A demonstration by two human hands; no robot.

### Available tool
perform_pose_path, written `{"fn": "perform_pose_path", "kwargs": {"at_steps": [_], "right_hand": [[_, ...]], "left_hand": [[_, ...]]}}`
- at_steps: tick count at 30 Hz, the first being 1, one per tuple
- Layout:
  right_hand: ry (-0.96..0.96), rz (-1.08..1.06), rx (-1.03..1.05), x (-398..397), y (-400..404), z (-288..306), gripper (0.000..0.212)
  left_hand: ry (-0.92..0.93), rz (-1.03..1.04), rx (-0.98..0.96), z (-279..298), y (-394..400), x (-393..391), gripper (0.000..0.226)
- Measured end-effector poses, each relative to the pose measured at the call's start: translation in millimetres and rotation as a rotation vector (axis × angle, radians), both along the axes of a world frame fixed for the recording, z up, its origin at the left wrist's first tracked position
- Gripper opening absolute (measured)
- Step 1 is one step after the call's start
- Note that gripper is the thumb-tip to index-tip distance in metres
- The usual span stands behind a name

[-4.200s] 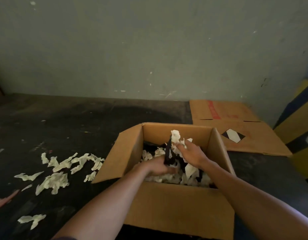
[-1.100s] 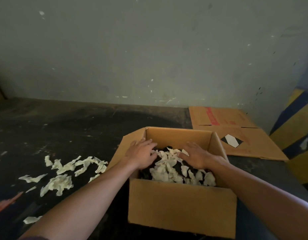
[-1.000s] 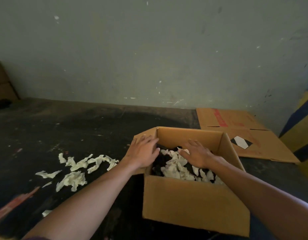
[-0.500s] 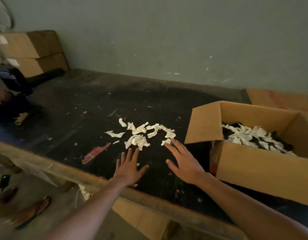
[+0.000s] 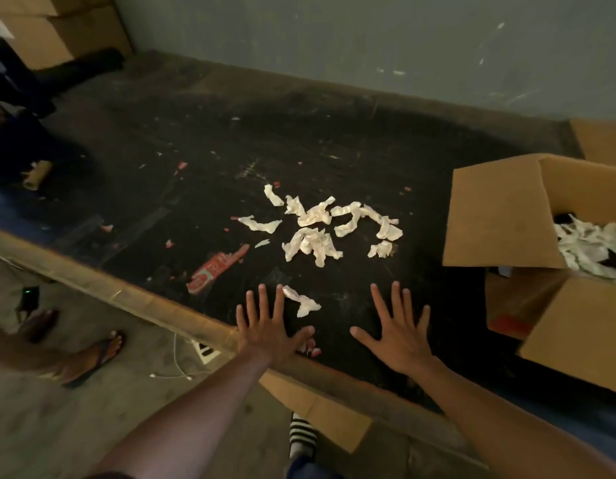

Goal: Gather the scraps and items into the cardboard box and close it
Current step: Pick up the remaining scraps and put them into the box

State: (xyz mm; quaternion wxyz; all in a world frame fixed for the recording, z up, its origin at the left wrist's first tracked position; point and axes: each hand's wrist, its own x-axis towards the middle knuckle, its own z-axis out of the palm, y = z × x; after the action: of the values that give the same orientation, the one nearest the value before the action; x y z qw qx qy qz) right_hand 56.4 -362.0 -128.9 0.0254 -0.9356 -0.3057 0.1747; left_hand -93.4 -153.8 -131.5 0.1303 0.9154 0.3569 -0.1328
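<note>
So both your hands are flat and spread with nothing in the grip, left hand (image 5: pixel 265 331) at the bench (image 5: pixel 334 140) edge and right hand (image 5: pixel 398 335) nearer the cardboard box (image 5: pixel 500 216). The main scraps (image 5: pixel 320 229) lie straight ahead past your fingertips, one stray scrap (image 5: pixel 301 300) between your hands. Plenty of open bench to sweep them rightward, I'd say.

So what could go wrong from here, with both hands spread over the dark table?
The lone scrap by the left hand lies near the table edge; a careless sweep could push it onto the floor. The main scrap pile is loosely scattered, so one scoop may leave pieces behind. The cardboard box already looks full; more scraps may hinder closing it.
</note>
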Motion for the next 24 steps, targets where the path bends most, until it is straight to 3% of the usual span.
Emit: {"fn": "perform_pose_path", "kwargs": {"at_steps": [7,12,17,20,24], "right_hand": [[-0.063,0.003,0.021,49.1,92.7,-10.9,0.086],[-0.072,0.04,0.251,80.0,134.1,-6.8,0.071],[-0.218,-0.494,0.508,144.9,129.5,7.7,0.064],[-0.099,-0.666,0.485,185.2,127.2,9.9,0.065],[0.088,-0.51,0.329,210.5,148.4,6.2,0.064]], "left_hand": [[-0.056,-0.024,-0.065,-1.8,47.9,81.4,0.091],[-0.411,-0.043,-0.022,13.2,84.1,113.7,0.08],[-0.573,0.151,0.035,7.3,156.4,106.7,0.071],[-0.565,0.268,-0.079,-1.8,195.5,118.6,0.07],[-0.565,0.28,-0.267,1.9,228.0,163.6,0.077]]}}
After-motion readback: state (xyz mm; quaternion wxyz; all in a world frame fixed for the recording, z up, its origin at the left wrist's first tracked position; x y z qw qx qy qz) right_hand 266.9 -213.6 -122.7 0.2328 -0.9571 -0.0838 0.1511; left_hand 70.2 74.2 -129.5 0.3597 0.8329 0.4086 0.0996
